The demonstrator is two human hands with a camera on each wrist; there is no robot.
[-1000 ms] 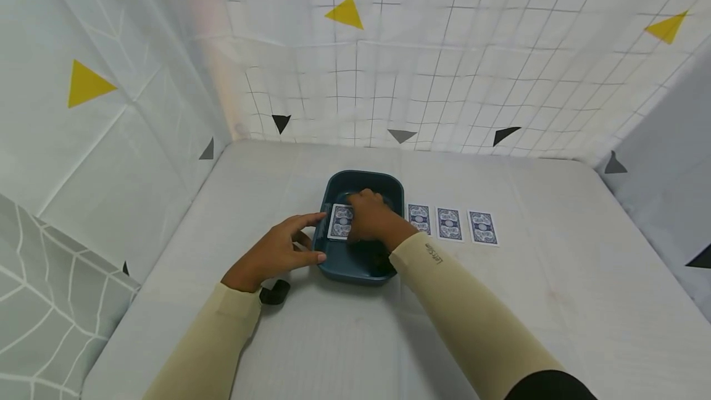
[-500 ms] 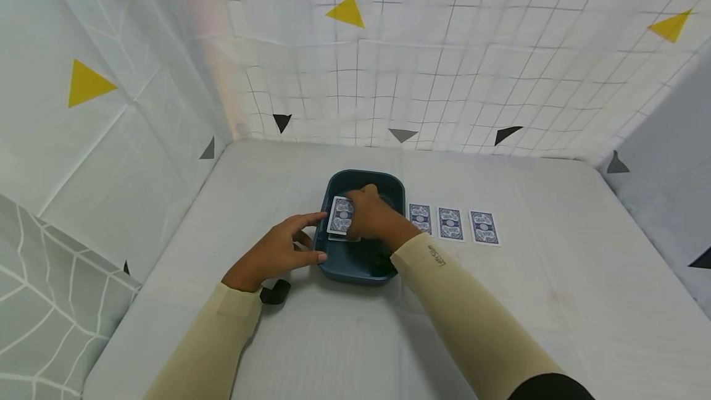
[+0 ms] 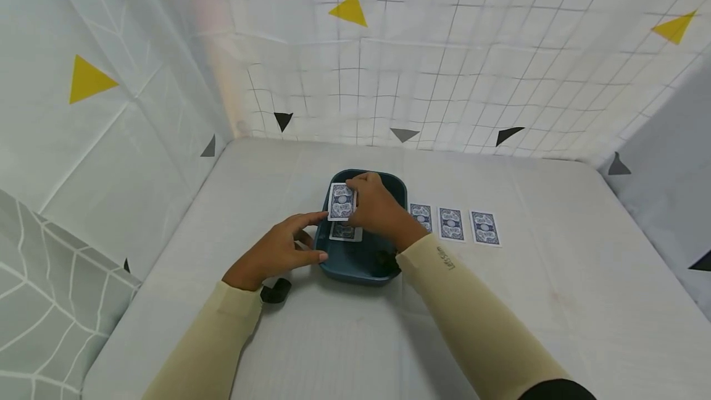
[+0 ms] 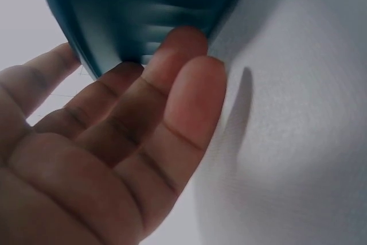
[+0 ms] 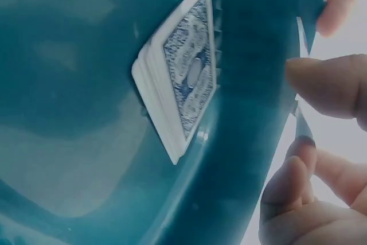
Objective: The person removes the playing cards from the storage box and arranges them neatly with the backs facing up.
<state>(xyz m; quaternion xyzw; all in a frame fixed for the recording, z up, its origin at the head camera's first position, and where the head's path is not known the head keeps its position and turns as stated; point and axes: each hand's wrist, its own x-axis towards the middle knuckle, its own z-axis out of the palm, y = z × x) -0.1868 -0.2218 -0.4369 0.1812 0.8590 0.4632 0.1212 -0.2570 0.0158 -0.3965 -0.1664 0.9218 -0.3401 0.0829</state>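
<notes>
A playing card (image 3: 341,202) with a blue patterned back is pinched at its right side by my right hand (image 3: 379,207), raised over the left part of a dark teal tray (image 3: 355,264). Below it a stack of cards (image 3: 345,232) lies in the tray, its layered edges plain in the right wrist view. There the held card (image 5: 302,124) shows nearly edge-on between thumb and fingers. My left hand (image 3: 282,252) rests against the tray's left side, fingers spread and relaxed. In the left wrist view its fingertips (image 4: 198,98) are right by the tray's outer wall (image 4: 109,32).
Three cards lie face down in a row right of the tray: one beside its wall (image 3: 421,216), one in the middle (image 3: 451,225), one farthest right (image 3: 486,228). A white cloth covers the table (image 3: 555,301). A patterned curtain (image 3: 444,66) stands behind.
My right hand has slid a card off the top of the stack and lifted it away toward the far end of the tray, uncovering the cards beneath. The left hand stays put.
</notes>
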